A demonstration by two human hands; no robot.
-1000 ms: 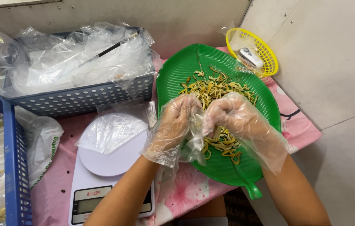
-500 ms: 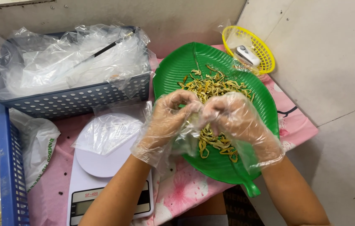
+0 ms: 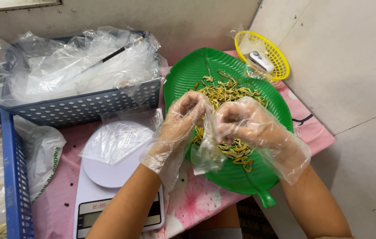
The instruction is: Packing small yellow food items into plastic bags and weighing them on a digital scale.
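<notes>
On the pink table cloth sits a big green leaf-shaped tray, and both of the person's hands are right over the middle of it. Each hand wears a loose, see-through plastic glove. The left hand is curled, with its fingers pinched on the top of a small clear bag. The right hand is curled too, and it pinches the other side of the bag's top. The bag hangs down between the two hands, just above the tray. I cannot tell what is inside the bag.

In the tray lies a heap of thin yellow and green dried strips. Some sit behind the hands and some poke out under them, near the tray's front edge.

Just left of the tray is a white kitchen scale with a clear plastic sheet on its round plate. Behind the scale, touching the tray's left rim, is a grey-blue basket full of crumpled clear bags, with a thin black stick on top. Far left of the tray is a bright blue basket holding more bags. Behind the tray's right side is a small yellow basket with a white gadget in it
</notes>
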